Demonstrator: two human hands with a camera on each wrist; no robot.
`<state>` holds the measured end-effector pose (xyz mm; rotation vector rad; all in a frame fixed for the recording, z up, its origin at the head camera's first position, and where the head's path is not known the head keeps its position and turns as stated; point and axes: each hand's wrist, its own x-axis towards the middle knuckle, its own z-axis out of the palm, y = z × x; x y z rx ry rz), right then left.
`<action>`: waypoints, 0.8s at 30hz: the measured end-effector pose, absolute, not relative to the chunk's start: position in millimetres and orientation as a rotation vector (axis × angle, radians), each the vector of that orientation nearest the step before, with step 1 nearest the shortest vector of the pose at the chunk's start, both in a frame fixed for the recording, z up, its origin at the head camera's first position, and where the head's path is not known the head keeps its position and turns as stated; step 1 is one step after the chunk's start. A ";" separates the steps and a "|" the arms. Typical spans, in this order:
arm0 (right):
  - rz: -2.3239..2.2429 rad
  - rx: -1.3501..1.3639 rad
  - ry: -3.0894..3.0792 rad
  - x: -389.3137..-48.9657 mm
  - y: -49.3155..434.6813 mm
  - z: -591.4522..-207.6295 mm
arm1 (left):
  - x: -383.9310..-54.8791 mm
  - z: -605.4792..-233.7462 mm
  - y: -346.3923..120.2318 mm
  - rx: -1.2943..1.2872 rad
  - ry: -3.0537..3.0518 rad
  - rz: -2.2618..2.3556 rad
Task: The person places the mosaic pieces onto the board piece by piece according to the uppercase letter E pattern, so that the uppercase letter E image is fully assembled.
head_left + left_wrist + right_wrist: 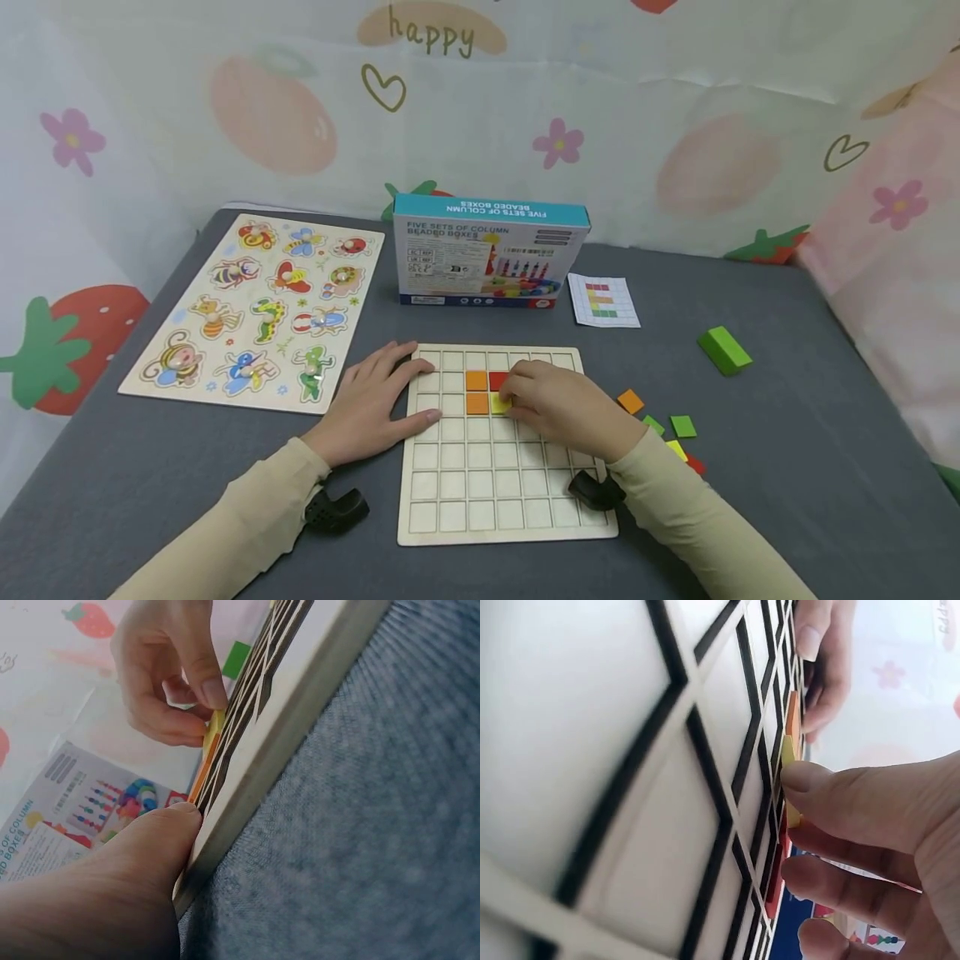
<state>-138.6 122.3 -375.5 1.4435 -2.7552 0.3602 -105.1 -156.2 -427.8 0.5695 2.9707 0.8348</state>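
Observation:
A pale wooden grid board [507, 483] lies on the table. My left hand [375, 407] rests along its left edge, fingers extended, with the thumb [169, 825] touching the rim. Thumb and index finger of my right hand [562, 412] pinch a yellow square tile [788, 754] at a cell in the upper middle of the board. In the right wrist view this tile stands slightly tilted against the grid. Two orange tiles [476, 381] sit in cells just left of it. A red tile [497, 381] fills the cell behind, partly covered by my right hand.
Loose orange [630, 401], green [683, 427], yellow [676, 450] and red tiles [696, 464] lie right of the board, partly behind my right forearm. Farther off are a green block [724, 350], a pattern card [604, 300], a toy box [491, 258] and an insect puzzle [251, 317].

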 end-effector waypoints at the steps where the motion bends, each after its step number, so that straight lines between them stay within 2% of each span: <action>1: 0.357 1.445 -2.748 -138.4 122.6 -375.0 | -104.7 -427.6 -156.2 0.569 2.971 0.837; 13: 0.481 1.622 -2.712 -127.8 113.8 -371.0 | -104.2 -427.3 -157.1 0.581 2.972 0.833; 24: 0.426 1.653 -2.736 -123.0 104.5 -376.4 | -103.3 -425.5 -156.9 0.577 2.968 0.843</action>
